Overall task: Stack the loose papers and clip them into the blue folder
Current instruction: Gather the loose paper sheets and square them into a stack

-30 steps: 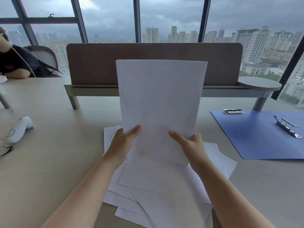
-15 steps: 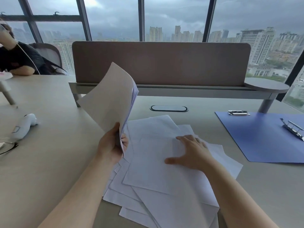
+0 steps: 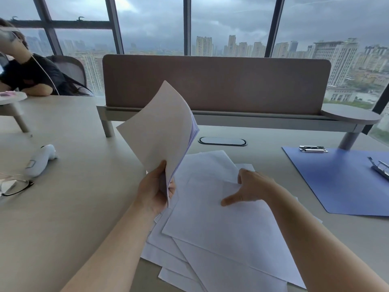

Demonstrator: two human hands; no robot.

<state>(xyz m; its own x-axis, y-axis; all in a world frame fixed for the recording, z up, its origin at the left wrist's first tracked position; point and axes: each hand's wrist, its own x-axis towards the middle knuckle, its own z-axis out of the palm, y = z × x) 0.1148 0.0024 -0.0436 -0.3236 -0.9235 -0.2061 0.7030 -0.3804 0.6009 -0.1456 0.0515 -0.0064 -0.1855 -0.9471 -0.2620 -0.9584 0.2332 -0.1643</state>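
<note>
Head view, hands first. Left hand (image 3: 155, 191) grips the gathered sheaf of papers (image 3: 161, 131) at its lower corner, thumb on the near face and fingers curled behind it. The sheaf is lifted off the desk and tilted, its long axis running from the hand up toward 11 o'clock, its sheet edges facing 3 o'clock. Right hand (image 3: 250, 189) lies on the loose papers (image 3: 221, 226): thumb stretched out flat toward 9 o'clock and pressing the top sheet, the other fingers bent down onto the sheets at their far edge. Whether those fingers pinch a sheet cannot be told.

The loose papers lie fanned and overlapping on the desk (image 3: 73, 207), directly below and between both forearms, corners pointing several ways; the top sheet's long axis runs roughly from 11 to 5 o'clock.

Blue folder (image 3: 339, 182) lies open and flat at 3 o'clock from the right hand, well apart from the pile. A metal clip (image 3: 313, 149) sits at its far edge and a second clip mechanism (image 3: 380, 168) near its right side, partly cut by the frame.

At 12 o'clock: an oval cable port (image 3: 222, 141), then a brown divider screen (image 3: 216, 85). At 9 o'clock: a white handheld device (image 3: 41, 160) and a pair of glasses (image 3: 15, 185). At 10 o'clock, a seated person (image 3: 27, 72) in dark clothing.
</note>
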